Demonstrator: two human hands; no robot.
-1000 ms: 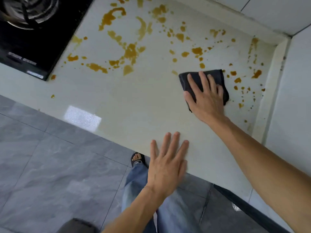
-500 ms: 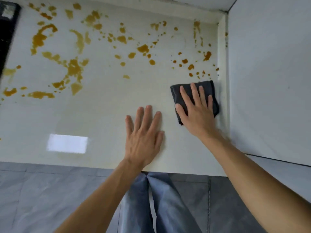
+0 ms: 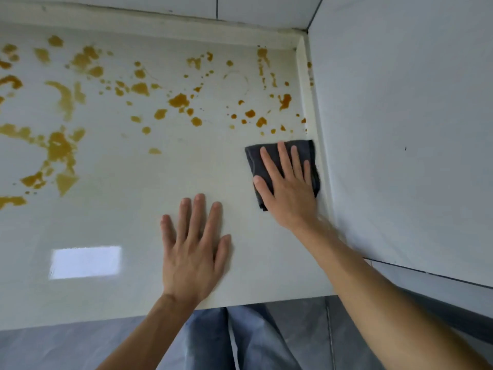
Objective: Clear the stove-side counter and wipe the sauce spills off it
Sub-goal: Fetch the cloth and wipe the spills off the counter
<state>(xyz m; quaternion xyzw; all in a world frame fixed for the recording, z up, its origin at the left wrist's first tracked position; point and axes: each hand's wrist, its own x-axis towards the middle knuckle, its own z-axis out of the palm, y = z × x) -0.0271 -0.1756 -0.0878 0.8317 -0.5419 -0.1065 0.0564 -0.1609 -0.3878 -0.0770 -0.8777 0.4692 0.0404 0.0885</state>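
From the head camera, the right hand (image 3: 289,188) presses flat, fingers straight, on a folded dark grey cloth (image 3: 282,169) at the worktop's (image 3: 133,222) right edge, against the side wall (image 3: 400,129). The left hand (image 3: 193,252) rests open, palm down, near the front edge. Brown sauce spills (image 3: 178,100) cover the back and left of the worktop.

Cloth (image 3: 282,166) on counter (image 3: 133,222), against right wall (image 3: 400,129)

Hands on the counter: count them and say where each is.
2. The left hand lies flat on bare counter near the front edge. The right hand presses the cloth by the right wall. None seems hidden.
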